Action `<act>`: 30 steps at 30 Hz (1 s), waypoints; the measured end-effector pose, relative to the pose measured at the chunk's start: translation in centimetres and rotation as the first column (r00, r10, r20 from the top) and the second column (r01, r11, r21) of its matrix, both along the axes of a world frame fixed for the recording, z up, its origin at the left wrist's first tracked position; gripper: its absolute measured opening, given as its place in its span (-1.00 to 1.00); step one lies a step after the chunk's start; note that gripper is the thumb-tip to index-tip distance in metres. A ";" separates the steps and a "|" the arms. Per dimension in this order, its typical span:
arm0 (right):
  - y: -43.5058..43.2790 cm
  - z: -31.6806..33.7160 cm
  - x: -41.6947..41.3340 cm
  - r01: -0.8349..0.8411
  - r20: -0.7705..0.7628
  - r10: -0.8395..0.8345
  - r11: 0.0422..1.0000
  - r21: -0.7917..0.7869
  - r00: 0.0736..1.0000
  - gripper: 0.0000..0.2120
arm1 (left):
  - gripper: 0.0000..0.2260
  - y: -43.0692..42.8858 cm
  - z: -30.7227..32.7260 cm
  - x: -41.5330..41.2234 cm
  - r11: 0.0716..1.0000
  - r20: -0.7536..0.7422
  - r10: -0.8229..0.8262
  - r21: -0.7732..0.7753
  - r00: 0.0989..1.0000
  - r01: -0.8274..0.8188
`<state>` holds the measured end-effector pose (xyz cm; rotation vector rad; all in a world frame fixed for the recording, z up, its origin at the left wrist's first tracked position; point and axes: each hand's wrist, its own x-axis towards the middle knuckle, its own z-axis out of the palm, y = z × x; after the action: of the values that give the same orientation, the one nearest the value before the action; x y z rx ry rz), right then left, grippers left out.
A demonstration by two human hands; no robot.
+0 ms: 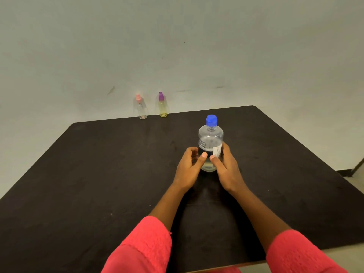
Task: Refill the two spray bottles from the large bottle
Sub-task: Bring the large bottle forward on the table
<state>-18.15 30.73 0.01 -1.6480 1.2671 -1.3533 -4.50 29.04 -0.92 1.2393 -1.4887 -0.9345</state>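
Pale, scuffed wall point(197, 46) forms the background behind a dark, matte table point(88, 174), whose far edge and far right corner are visible. Two forearms in pink-red sleeves point(141, 247) reach from the near edge toward the middle of the surface. The large bottle point(210, 138), clear plastic with a partly visible white label, stands upright right of the surface's centre, in its far half, and is closed with a blue cap point(211, 120). The left hand point(189, 170) and the right hand point(226, 170) grip its lower half from opposite sides, fingers curled round the body and both thumbs pressed on the near face, thumb tips nearly meeting. Whether its base rests fully on the surface cannot be told. At the far edge, left of its midpoint and well apart from the large bottle, stand two small spray bottles, upright, side by side and not touching: a clear one with a pink spray head point(142, 109) on the left, and a yellow-tinted one with a purple spray head point(163, 107) on the right.
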 end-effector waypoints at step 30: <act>-1.6 1.1 -3.9 0.458 0.344 -0.491 0.871 0.179 0.800 -0.50 | -0.57 -1.0 1.2 -9.7 0.997 0.187 -0.075 -0.016 0.980 0.079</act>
<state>-22.02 29.12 1.07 -0.9586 1.5272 -1.7811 -14.16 28.09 0.26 1.2878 -1.7000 -0.8677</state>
